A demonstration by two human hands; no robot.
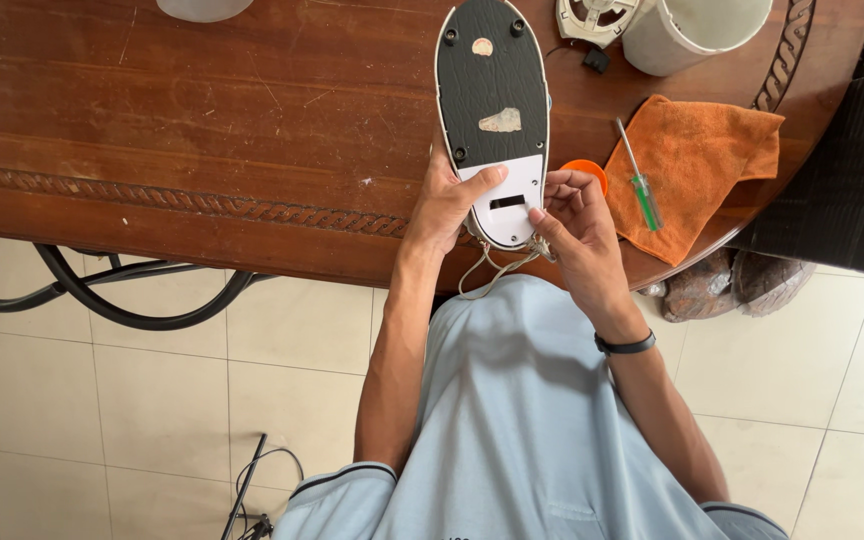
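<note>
Both hands grip the near end of an upturned oval appliance base (493, 110) — left hand (449, 205) steadies it, thumb on the white part, right hand (572, 225) pinches its cord — braced against the wooden table (252, 120). Beyond, a green-handled screwdriver (640, 180) rests on an orange cloth (692, 165).

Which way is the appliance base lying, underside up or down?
Underside up: the base shows its dark bottom plate with screw holes, held by both hands on the table.
</note>
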